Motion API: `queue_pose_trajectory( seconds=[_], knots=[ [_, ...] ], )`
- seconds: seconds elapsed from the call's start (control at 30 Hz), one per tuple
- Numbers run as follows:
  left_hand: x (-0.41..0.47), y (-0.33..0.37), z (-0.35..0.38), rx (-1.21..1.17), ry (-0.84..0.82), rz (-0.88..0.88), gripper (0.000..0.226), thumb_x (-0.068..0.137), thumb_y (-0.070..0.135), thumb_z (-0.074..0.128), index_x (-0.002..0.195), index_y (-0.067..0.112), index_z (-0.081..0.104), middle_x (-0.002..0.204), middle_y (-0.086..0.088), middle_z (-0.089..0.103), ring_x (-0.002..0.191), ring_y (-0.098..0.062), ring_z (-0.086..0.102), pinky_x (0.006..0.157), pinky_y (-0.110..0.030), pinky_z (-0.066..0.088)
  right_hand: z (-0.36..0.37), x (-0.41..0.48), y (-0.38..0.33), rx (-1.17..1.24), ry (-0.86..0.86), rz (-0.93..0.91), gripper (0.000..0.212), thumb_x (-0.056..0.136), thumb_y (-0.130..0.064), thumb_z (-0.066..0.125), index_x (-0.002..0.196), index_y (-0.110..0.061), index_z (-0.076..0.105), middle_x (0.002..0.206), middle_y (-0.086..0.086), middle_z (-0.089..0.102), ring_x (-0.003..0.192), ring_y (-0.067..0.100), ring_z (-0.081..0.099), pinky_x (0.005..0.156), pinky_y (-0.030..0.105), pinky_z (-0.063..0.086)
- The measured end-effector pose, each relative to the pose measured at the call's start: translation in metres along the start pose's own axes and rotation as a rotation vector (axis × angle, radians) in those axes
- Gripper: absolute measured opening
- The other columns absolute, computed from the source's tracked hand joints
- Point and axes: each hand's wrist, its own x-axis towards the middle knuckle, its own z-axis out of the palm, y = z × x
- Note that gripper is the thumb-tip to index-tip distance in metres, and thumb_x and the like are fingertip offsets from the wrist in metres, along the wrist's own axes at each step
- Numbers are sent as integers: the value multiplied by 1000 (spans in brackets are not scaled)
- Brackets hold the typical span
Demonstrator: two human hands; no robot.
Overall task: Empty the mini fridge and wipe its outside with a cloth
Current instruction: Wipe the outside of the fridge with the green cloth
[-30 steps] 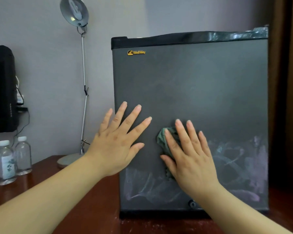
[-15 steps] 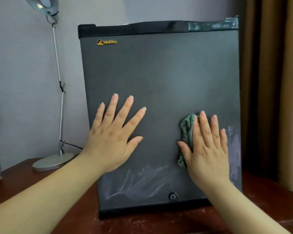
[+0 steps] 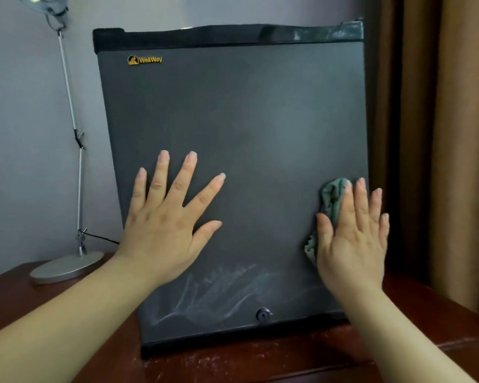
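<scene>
A crumpled green cloth (image 3: pixel 333 199) is pressed by the flat, straight-fingered right hand (image 3: pixel 353 239) against the dark grey mini fridge (image 3: pixel 246 128) door at centre right of the frame. The left hand (image 3: pixel 166 225), fingers spread, is laid flat on the door at lower centre.

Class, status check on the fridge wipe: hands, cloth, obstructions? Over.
Left hand flat on mini fridge door. Right hand pressing green cloth at door's right edge. Smears low on door; nothing obstructing.
</scene>
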Motion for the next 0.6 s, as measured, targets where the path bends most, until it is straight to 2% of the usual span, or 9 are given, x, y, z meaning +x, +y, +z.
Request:
queue_pose_trajectory(
  seconds=[0.07,0.17,0.2,0.27,0.37,0.6],
  knots=[
    [1,3,0,-4,-3,-12,71,94,66,30,159,42,13,169,-8,2,153,-42,-4,121,-62,3,1,-3,-10,20,12,-25,69,101,-49,28,160,-16,15,169,2,8,156,26,0,124,50,9],
    [4,9,-2,-16,-10,-16,71,94,67,30,158,42,14,169,-8,2,153,-43,-5,120,-62,4,10,-20,-20,-58,-27,-270,66,102,-48,29,161,-20,14,169,1,9,156,25,-2,123,46,5],
    [4,12,-3,-21,-10,-3,71,94,67,31,158,41,15,169,-8,3,153,-42,-4,120,-62,5,10,-21,-13,-83,-36,-303,65,102,-49,29,160,-22,15,168,0,10,156,24,-1,123,47,6],
    [5,19,-3,-29,-4,33,71,93,68,32,158,41,18,169,-8,5,153,-41,-2,121,-62,6,6,-12,6,-65,-24,-199,66,101,-50,30,160,-22,18,168,0,12,156,25,2,123,49,10],
    [9,31,-4,-33,-3,53,71,93,69,32,158,42,19,169,-7,5,153,-42,-3,121,-63,6,-3,3,23,26,-40,14,68,101,-51,25,161,-21,12,169,-3,5,156,22,-3,125,50,10],
    [15,59,0,-29,-11,73,73,91,71,32,157,44,18,169,-6,7,153,-43,-2,118,-69,5,-1,-22,29,21,-105,-77,68,102,-52,22,161,-22,5,168,-5,-3,156,17,-8,125,47,13]
  ],
)
